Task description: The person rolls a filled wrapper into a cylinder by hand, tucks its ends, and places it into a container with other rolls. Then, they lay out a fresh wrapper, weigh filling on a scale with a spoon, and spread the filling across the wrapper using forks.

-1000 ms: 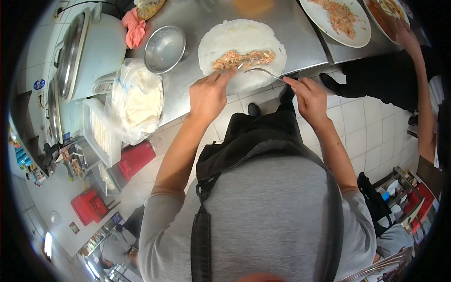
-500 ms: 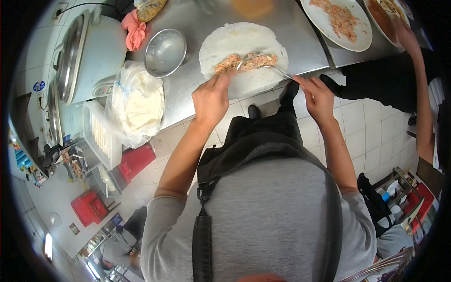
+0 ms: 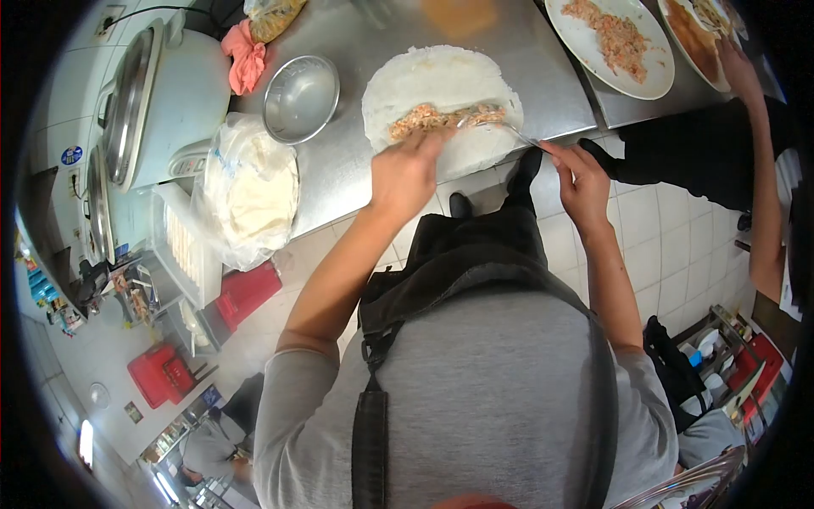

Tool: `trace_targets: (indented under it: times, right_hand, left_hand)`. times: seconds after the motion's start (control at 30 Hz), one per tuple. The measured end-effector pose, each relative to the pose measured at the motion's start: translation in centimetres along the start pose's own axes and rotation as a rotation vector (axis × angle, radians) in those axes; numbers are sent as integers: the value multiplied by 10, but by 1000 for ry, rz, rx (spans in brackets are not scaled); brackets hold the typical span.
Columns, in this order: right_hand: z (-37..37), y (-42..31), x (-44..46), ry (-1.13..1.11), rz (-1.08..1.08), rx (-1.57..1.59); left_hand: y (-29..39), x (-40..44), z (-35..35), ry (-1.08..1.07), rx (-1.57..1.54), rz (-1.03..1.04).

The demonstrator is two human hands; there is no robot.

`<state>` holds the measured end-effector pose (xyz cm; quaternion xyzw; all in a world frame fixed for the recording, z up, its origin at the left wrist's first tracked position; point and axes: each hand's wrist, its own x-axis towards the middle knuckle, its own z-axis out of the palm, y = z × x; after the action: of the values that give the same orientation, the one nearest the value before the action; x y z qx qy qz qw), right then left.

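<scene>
A round white dough wrapper (image 3: pixel 441 78) lies on the steel counter, its near edge reaching the counter's front. Across it runs a strip of orange-pink chopped filling (image 3: pixel 420 120). My left hand (image 3: pixel 405 176) is closed over the near side of the filling; a small metal utensil tip (image 3: pixel 463 123) shows at its fingertips, its kind unclear. My right hand (image 3: pixel 582 182), to the right of the wrapper, grips the handle of a metal spoon (image 3: pixel 521 136). The spoon's head rests at the right end of the filling.
A metal bowl (image 3: pixel 301 99) and a plastic bag of white wrappers (image 3: pixel 259 188) sit to the left, beside a large cooker (image 3: pixel 193 93). At right stands a white plate (image 3: pixel 585 64) with more filling. A co-worker's arm (image 3: pixel 761 161) reaches to another plate (image 3: pixel 671 38).
My left hand has moved right along the filling, its utensil tip going with it. My right hand has shifted slightly right with the spoon.
</scene>
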<state>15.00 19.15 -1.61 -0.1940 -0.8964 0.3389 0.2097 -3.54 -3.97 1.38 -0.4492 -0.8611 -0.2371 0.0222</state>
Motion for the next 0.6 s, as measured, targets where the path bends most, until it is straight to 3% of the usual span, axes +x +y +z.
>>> trace_targets:
  times: [0.1, 0.27, 0.43, 0.6]
  right_hand:
    - [-9, 6, -5, -14, 23, -85]
    - [2, 0, -9, 17, -77, 63]
    - [31, -26, 4, -22, -40, -25]
    - [31, -24, 0, -27, -18, 13]
  left_hand:
    - [0, -3, -7, -35, -40, 24]
    - [-9, -1, -46, 35, -116, -175]
    - [-12, -17, -27, 9, 7, 19]
    - [-17, -28, -47, -27, 112, 22]
